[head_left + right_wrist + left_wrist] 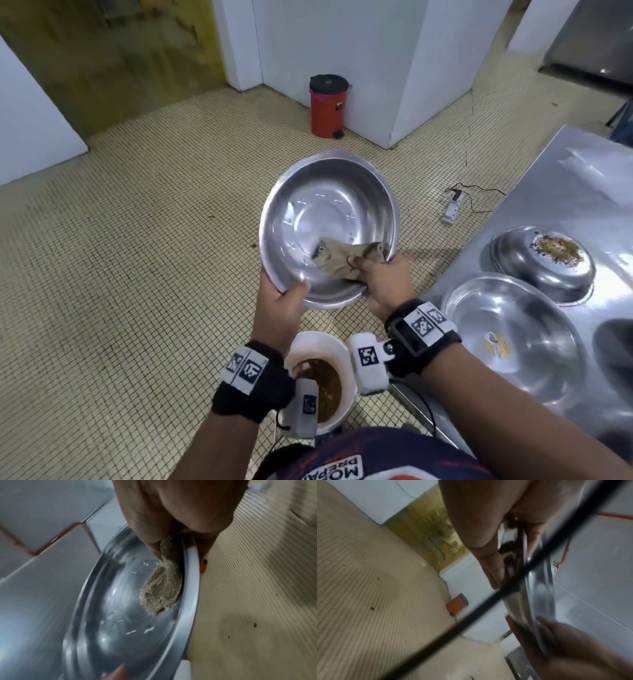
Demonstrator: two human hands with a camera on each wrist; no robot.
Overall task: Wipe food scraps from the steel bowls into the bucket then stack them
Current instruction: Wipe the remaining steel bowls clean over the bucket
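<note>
We are in the wiping step: the bowl [329, 226] in our hands looks almost clean inside, tilted toward us above the floor, with the white bucket [320, 378] of brown slop near our body, below and nearer than the bowl. Our left hand [282, 310] grips the bowl's near rim, thumb curled over the edge and fingers underneath. Our right hand [383, 281] is closed around a brown cloth [342, 258], pressing it against the inner wall at the right. Next, we judge, a last sweep toward the bucket, then setting this bowl on the steel table [582, 192] at right, where an upright bowl [513, 329] and a scrap-covered upturned bowl [543, 262] wait.
</note>
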